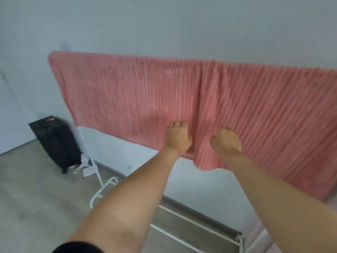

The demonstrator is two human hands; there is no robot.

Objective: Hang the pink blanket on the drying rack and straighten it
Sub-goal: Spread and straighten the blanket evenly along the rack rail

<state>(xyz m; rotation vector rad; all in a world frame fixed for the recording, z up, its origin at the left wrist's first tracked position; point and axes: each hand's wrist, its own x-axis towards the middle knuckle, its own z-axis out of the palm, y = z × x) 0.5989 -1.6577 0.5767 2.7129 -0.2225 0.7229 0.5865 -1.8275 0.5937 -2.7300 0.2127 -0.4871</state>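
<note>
The pink ribbed blanket (118,95) hangs over the top of a white drying rack (98,177), spread wide from left to right. A vertical fold runs down its middle, and a bulge of cloth sags below the lower edge there. My left hand (177,138) lies flat against the blanket just left of the fold, near the lower edge, fingers pointing up. My right hand (227,141) presses on the cloth just right of the fold, fingers curled into it. The rack's top bar is hidden under the blanket.
A black suitcase (54,141) stands on the grey floor at the left against the white wall. White scraps and a strap lie by the rack's left foot. The rack's lower white bars (191,223) run along the floor below my arms.
</note>
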